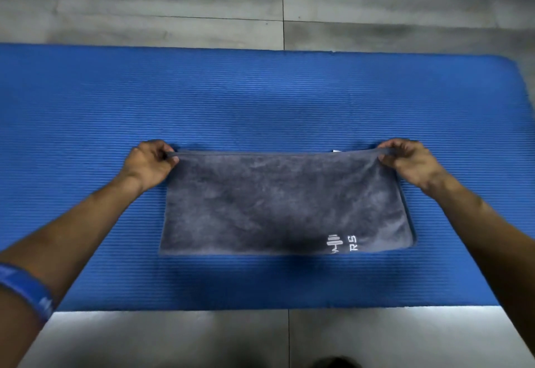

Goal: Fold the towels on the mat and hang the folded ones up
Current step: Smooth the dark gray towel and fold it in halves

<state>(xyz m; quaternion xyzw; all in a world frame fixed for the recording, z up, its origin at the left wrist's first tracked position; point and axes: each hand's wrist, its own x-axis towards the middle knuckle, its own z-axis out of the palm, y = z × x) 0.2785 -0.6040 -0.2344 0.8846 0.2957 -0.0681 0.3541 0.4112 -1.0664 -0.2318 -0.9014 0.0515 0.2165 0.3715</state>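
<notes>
One towel (285, 202) present: dark grey, plush nap with mottled light and dark patches, hemmed edges. Laid as a wide rectangle, longer side to side than front to back, with layered edges visible at the right side. Near right corner marked with a white embroidered emblem (334, 243) of stacked bars and the letters "RS", both turned sideways. Small white tag (336, 151) just visible at the far edge, toward the right.

Located on one blue ribbed mat (260, 98), roughly centred left to right and nearer the front half. Near edge and most of the body flat on the mat; far edge drawn taut between the two hands and slightly raised at both corners.

Left hand (150, 162) clamped on the far left corner, fingers curled, edge pinched between thumb and fingers. Right hand (405, 159) clamped likewise on the far right corner, fingers curled over the hem. Hands well apart, at opposite ends of the far edge.

One blue wristband (27, 289) on the left forearm, at the lower left of the view.

Mat on grey tiled floor (173, 2), with dark grout lines visible beyond and in front of the mat.

Count: one towel, one mat, two hands, one wristband.
</notes>
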